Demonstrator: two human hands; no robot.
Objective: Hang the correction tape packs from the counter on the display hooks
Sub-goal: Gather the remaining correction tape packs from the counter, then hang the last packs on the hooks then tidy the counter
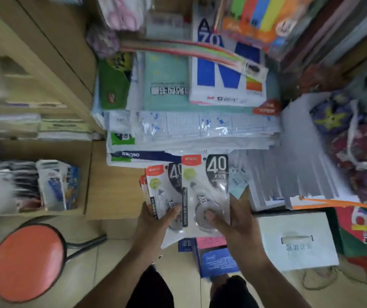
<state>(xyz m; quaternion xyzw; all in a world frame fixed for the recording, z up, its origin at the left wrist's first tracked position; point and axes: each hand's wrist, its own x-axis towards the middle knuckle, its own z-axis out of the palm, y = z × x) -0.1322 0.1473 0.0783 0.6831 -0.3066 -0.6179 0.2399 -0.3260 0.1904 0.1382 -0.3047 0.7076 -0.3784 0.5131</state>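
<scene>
My left hand [156, 221] grips a fanned stack of correction tape packs [160, 187], each with an orange corner label and a large "40". My right hand [229, 221] holds a single correction tape pack [204, 185] by its lower end, thumb on the clear blister over the tape wheel. Both are held side by side above the floor, just in front of the stacked paper goods. Display hooks are not clearly visible; the picture is motion-blurred.
Piles of wrapped paper and notebooks [189, 130] lie ahead. A wooden shelf unit [44, 85] stands left, with hanging packaged items [53, 185] low on it. An orange round stool [27, 263] is lower left. A blue box [216, 261] and a white box [298, 241] sit by my feet.
</scene>
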